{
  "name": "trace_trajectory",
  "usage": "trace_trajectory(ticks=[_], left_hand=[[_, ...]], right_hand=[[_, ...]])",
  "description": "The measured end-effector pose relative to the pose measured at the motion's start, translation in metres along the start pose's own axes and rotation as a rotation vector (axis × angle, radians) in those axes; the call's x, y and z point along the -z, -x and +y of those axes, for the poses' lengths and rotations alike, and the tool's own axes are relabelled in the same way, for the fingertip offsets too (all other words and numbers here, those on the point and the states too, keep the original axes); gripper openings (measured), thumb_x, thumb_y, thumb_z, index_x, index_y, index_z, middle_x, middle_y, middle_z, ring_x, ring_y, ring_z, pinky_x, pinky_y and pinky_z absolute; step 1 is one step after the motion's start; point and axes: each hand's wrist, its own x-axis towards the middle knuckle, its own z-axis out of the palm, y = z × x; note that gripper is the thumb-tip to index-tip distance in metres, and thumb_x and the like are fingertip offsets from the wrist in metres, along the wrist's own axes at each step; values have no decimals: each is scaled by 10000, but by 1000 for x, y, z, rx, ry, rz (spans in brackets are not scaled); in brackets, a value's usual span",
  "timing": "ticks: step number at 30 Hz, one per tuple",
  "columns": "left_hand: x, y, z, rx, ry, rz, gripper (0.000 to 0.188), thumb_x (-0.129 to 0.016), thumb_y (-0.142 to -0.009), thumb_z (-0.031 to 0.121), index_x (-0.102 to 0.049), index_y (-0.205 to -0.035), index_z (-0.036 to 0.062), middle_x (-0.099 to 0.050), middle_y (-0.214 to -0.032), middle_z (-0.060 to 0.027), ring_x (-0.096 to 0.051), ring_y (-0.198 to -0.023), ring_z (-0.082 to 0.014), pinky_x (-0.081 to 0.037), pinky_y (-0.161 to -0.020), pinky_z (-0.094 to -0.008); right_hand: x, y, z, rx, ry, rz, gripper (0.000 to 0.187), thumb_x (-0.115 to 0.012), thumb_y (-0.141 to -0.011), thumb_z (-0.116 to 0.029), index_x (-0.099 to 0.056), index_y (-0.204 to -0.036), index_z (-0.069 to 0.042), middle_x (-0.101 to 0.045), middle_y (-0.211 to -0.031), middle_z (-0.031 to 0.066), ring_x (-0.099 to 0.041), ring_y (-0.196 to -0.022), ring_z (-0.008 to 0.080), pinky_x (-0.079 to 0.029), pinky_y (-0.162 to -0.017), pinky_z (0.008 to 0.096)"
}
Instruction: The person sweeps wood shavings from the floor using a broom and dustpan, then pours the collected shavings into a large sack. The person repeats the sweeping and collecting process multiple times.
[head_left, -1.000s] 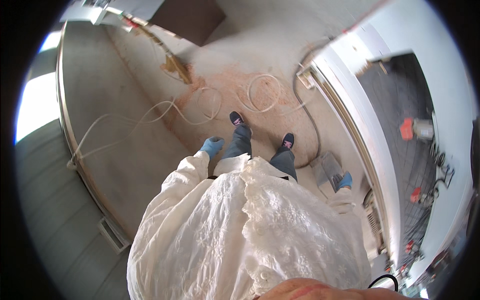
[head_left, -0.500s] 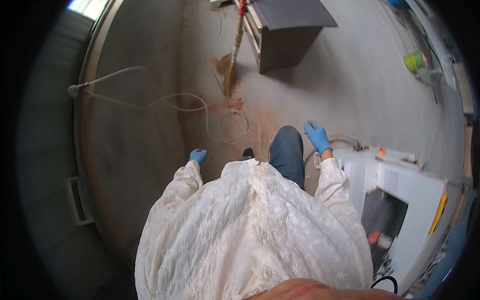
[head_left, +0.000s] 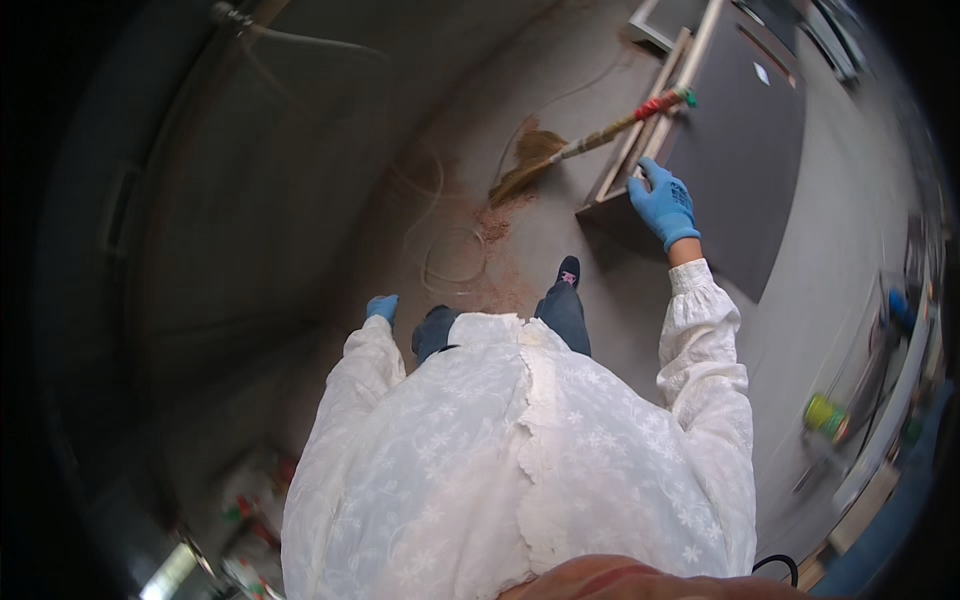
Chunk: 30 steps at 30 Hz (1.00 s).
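Note:
My right hand [head_left: 663,205], in a blue glove, reaches forward beside the corner of a dark grey panelled table or cabinet [head_left: 735,170]. Its index finger and thumb are apart, and I see nothing held. Just beyond it a broom leans, its taped handle [head_left: 608,132] resting against the pale wooden edge [head_left: 690,60]. The straw broom head [head_left: 530,165] stands on the floor by a pile of reddish-brown debris [head_left: 494,222]. Low at my left side hangs my left hand [head_left: 382,308], also blue-gloved. Its fingers look curled in, with nothing visible in them.
A thin clear hose [head_left: 455,255] lies looped on the floor ahead of my feet. My dark shoe [head_left: 569,270] is stepping near the debris. A green can [head_left: 826,416] is at the right. Blurred red and green items [head_left: 250,510] appear at the lower left.
I have walked forward and turned, so the broom and the grey furniture are closer. My right hand has risen and stretched toward them. The white machine at right has left view.

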Motion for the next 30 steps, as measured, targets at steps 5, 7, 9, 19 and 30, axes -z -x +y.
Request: trace_trajectory(ticks=[5,7,9,19,30], left_hand=[[-69,73,33,-143,-163,-26,311,-703,-812,316,-705,-969,48,-682,-889,-135,-638,-789,-256,-496,-697,-391],[-81,100,52,-111,-65,1,407,-693,-792,346,-707,-1016,7,-707,-1016,-201,-677,-958,-301,-508,-859,-398],[-88,120,73,-106,-33,2,408,-682,-799,344,-704,-1030,8,-706,-1030,-202,-675,-977,-301,-502,-876,-398],[-124,90,183,-163,-233,-32,403,-643,-803,306,-675,-1097,33,-687,-1087,-200,-658,-1013,-326,-497,-883,-388],[-170,-116,285,-546,-859,118,624,-605,-782,232,-479,-1377,89,-504,-1360,-170,-370,-1353,-364,-266,-1129,-468]], right_hand=[[7,-87,31,326,467,1,369,-650,-787,-303,-620,-1097,-105,-660,-1090,108,-575,-1114,307,-392,-995,485],[-3,-108,38,512,586,134,379,-671,-765,-309,-623,-1087,-114,-648,-1095,96,-530,-1169,282,-322,-1056,507],[-15,-126,42,487,683,29,443,-682,-751,-299,-618,-1141,-100,-602,-1175,115,-490,-1210,302,-253,-1100,548],[-87,-232,76,325,1041,-373,217,-593,-853,-240,-693,-1014,-134,-678,-1071,150,-620,-1055,315,-448,-868,451],[-146,-289,92,168,1143,-767,263,-610,-845,-172,-638,-1107,-158,-717,-955,99,-698,-945,282,-539,-749,386]])
